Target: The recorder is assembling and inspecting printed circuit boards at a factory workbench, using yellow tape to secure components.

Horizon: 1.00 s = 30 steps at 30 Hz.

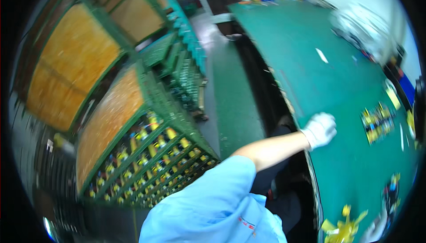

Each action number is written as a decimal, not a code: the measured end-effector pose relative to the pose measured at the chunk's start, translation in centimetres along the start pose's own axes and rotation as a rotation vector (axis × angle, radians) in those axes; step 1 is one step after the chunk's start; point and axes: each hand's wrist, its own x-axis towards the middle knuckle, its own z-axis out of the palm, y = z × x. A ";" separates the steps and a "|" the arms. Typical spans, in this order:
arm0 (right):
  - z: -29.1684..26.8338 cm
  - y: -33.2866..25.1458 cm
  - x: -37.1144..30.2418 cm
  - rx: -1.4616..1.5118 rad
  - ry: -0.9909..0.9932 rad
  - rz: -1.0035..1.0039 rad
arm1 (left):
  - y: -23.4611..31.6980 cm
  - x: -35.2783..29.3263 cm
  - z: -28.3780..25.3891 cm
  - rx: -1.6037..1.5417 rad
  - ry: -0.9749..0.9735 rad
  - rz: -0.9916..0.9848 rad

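1. Head view: the left hand (320,131), in a white cloth glove, rests on the near edge of a big flat green table (288,34). Its fingers look curled in, but it is blurry, so I cannot tell if it holds anything.
2. Low on the right, the right hand (375,230), also in a white glove, is at a dark board with small bumpy parts (390,196). It seems to touch the board's lower end. I cannot tell how tight its fingers are.
3. So the dark board is just beside the right hand and well apart from the left hand.
4. A shiny yellow bunch with spiky ends (344,229) sits near the right hand, on its left side in the view. It lies low down, between that hand and the table's edge.
5. Another board, with yellow and dark parts (377,123), lies flat on the table, to the right of the left hand and apart from it.
6. Farther up the table are a small white strip (321,56) and a heap of whitish, see-through plastic (361,23).
7. Across the walkway stands a green rack (191,130), its slots full of yellow and dark bits. A light blue sleeve (217,172) covers the top of the left arm.
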 end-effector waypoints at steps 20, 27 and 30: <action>20.5 -11.6 1.0 -0.277 0.148 0.263 | 6.9 16.9 5.3 -0.051 -0.062 0.466; 21.0 -11.2 1.7 -0.307 0.218 0.192 | 9.3 21.4 10.2 0.179 -0.356 0.295; 21.5 -10.7 1.6 -0.296 0.251 0.190 | 10.4 20.7 10.9 0.224 -0.364 0.240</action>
